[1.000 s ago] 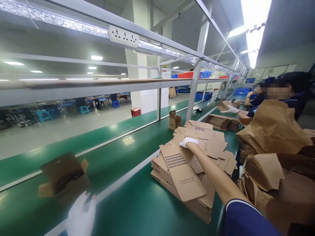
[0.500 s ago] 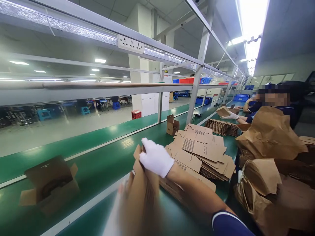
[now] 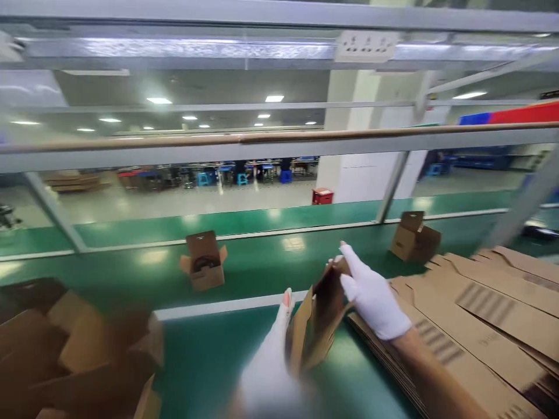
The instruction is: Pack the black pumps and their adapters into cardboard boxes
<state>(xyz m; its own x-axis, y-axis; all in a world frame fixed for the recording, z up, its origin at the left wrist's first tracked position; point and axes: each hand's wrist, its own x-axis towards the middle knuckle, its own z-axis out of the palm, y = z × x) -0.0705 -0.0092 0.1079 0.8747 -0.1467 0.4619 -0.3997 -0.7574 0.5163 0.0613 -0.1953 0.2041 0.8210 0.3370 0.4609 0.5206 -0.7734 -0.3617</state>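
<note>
Between my two white-gloved hands is a partly opened brown cardboard box (image 3: 321,317), tilted above the green work surface. My left hand (image 3: 273,361) grips its near left side, the thumb pointing up and the lower part blurred. On the far right edge, my right hand (image 3: 373,294) holds the box between thumb and fingers. Flat printed cartons (image 3: 471,314) lie stacked beneath and beside my right forearm.
Opened boxes (image 3: 78,349) crowd the lower left. An open box with a dark item inside (image 3: 205,262) stands further back, another box (image 3: 414,237) at the back right. A metal rail (image 3: 262,154) spans behind the green surface.
The view has swung left, bringing in the boxes at lower left and taking the co-worker out of sight. The held carton has gone from narrow and folded to spread open between my hands.
</note>
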